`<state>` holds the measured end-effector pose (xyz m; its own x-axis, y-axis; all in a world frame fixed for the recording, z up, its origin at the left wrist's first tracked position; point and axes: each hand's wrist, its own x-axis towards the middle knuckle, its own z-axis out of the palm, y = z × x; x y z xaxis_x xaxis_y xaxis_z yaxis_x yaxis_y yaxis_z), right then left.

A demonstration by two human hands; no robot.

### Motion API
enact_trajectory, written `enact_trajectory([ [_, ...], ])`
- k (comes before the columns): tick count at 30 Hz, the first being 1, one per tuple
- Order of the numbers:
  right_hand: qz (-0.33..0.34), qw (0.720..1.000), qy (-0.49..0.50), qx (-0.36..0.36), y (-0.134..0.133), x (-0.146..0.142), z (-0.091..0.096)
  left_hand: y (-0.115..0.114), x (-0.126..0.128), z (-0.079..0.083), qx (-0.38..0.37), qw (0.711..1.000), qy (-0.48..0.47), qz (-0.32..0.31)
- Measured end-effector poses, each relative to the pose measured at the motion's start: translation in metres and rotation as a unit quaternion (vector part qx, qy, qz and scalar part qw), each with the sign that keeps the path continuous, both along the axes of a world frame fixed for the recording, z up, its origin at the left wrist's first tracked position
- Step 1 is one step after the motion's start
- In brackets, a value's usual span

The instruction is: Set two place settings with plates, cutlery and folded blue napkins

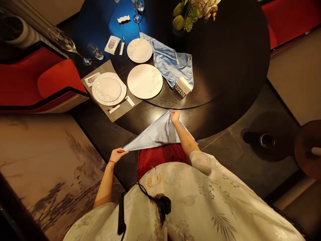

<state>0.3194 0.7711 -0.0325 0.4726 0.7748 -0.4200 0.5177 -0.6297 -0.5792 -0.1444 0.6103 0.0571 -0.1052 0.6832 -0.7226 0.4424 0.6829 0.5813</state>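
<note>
Left hand (117, 155): pinching one corner of the blue satin napkin (152, 134)
Right hand (175, 116): apparently pinching another corner
Beyond right hand: four white plates (144, 81)

On my feed the top edge cuts off the flower arrangement (200, 11) and the stemmed glass (136, 10) beside it. The printed cards (112, 44) are too small for me to read (their crests are only a blur at this distance). The right forearm (184, 137) hides part of the pale blue napkin (152, 133).

Marbled plates (144, 81) on black table (225, 60) — red chair (20, 80)
</note>
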Motion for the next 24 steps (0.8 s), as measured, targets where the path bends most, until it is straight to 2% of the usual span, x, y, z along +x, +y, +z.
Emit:
enact_trajectory([
  [2,-0.033,0.999,-0.015,0.01,-0.002,-0.004,0.0,0.0,0.005,0.006,0.028,0.999,0.025,0.025],
  [4,-0.055,0.998,-0.023,0.028,-0.003,-0.006,0.0,0.006,0.014,0.004,0.074,0.995,0.04,0.06],
  [7,-0.064,0.997,-0.017,0.032,-0.002,-0.005,0.001,0.023,0.026,-0.008,0.121,0.985,0.046,0.115],
  [9,-0.06,0.998,-0.017,0.021,-0.001,-0.003,0.001,0.037,0.028,-0.017,0.113,0.983,0.072,0.125],
  [11,-0.057,0.998,-0.02,0.012,0.0,-0.002,0.0,0.052,0.029,-0.023,0.101,0.982,0.137,0.081],
  [14,-0.074,0.997,-0.021,0.006,0.0,-0.003,-0.002,0.08,0.048,-0.027,0.143,0.96,0.234,-0.052],
  [16,-0.08,0.997,-0.018,0.007,0.0,-0.006,-0.002,0.103,0.085,-0.029,0.194,0.946,0.213,-0.15],
  [19,-0.065,0.998,-0.009,0.002,-0.006,-0.008,-0.002,0.141,0.173,-0.035,0.225,0.931,0.07,-0.277],
  [20,-0.054,0.999,-0.003,0.006,-0.009,-0.009,-0.002,0.153,0.205,-0.039,0.227,0.928,0.027,-0.294],
  [22,-0.025,0.999,0.031,0.028,-0.016,-0.007,0.0,0.173,0.264,-0.047,0.225,0.934,-0.048,-0.274],
  [24,0.003,0.993,0.096,0.066,-0.023,-0.002,0.003,0.188,0.306,-0.056,0.223,0.935,-0.125,-0.245],
])
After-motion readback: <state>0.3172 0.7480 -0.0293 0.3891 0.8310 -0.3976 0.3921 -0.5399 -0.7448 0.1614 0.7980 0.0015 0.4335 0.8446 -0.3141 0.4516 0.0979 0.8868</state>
